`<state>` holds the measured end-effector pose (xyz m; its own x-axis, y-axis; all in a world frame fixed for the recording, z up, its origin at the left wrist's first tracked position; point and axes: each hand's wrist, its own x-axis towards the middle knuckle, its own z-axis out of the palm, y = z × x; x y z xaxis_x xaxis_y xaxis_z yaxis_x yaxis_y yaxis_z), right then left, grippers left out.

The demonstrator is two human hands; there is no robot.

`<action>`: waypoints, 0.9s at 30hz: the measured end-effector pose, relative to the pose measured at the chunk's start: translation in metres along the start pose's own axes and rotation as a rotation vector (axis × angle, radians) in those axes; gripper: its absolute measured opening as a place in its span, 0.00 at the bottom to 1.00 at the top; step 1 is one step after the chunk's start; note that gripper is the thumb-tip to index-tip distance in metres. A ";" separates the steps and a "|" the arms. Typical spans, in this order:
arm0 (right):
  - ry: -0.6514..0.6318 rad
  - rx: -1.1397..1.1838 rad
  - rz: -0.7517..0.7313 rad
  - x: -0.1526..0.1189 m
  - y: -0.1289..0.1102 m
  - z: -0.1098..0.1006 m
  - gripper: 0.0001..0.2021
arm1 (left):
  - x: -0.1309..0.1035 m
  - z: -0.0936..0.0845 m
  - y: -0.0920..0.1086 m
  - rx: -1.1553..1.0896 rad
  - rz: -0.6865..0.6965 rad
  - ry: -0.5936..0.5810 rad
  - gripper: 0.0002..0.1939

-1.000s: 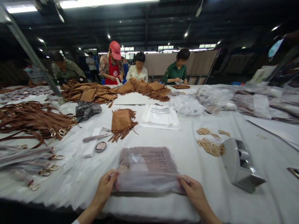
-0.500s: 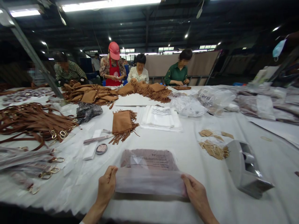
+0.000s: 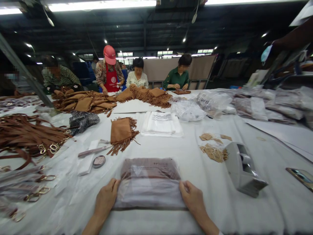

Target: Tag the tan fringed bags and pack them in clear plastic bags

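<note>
A clear plastic bag (image 3: pixel 150 184) with a brown item inside lies on the white-covered table in front of me. My left hand (image 3: pixel 107 197) pinches its left edge, and my right hand (image 3: pixel 193 197) pinches its right edge. Dark print shows near the bag's far edge. Beyond it, to the left, rests a brown fringed pouch (image 3: pixel 121 130). A stack of white printed plastic bags (image 3: pixel 162 124) lies farther back in the middle. The fingertips of both hands are partly hidden.
A grey tape dispenser (image 3: pixel 244 169) stands at right beside brown tags (image 3: pixel 214 152); a phone (image 3: pixel 302 178) lies at far right. Brown straps (image 3: pixel 29 133) fill the left. A round dish (image 3: pixel 99 161) sits left of centre. Several people work across the table.
The view has turned right, bringing the phone into sight. The near part of the bag now lies flatter, and both hands have moved slightly closer together.
</note>
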<state>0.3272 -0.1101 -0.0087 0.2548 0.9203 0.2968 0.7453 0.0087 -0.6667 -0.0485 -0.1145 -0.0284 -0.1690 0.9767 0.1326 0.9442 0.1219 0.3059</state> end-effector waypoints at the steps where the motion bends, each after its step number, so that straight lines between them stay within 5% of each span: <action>1: 0.012 -0.005 0.002 0.000 0.000 0.001 0.19 | 0.001 -0.003 0.000 0.028 0.005 0.017 0.15; 3: 0.029 -0.010 0.007 -0.002 0.001 0.004 0.17 | 0.000 -0.011 0.003 0.065 0.047 0.128 0.13; 5: 0.038 -0.015 0.013 -0.004 0.002 0.006 0.17 | -0.005 -0.018 0.014 0.056 0.139 0.356 0.11; 8: 0.040 -0.034 0.023 -0.008 0.003 0.008 0.16 | -0.023 -0.021 0.056 -0.057 0.501 0.580 0.13; 11: 0.031 -0.068 0.037 -0.007 0.004 0.008 0.14 | -0.041 -0.011 0.111 -0.005 0.938 0.327 0.23; 14: -0.001 -0.103 0.053 0.000 0.005 0.006 0.14 | -0.042 0.005 0.145 0.103 0.968 0.128 0.35; 19: -0.027 -0.132 0.088 0.007 0.015 -0.006 0.15 | -0.034 0.022 0.147 0.130 0.950 0.114 0.37; 22: 0.060 -0.157 0.107 0.010 0.031 -0.040 0.15 | -0.035 0.026 0.142 0.145 0.990 0.227 0.36; 27: 0.450 -0.232 0.243 0.033 0.077 -0.154 0.25 | -0.034 0.039 0.143 0.122 1.047 0.379 0.35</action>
<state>0.4877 -0.1396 0.0556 0.6360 0.6269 0.4500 0.7355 -0.3157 -0.5995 0.1028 -0.1236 -0.0259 0.6697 0.4932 0.5552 0.6891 -0.6914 -0.2170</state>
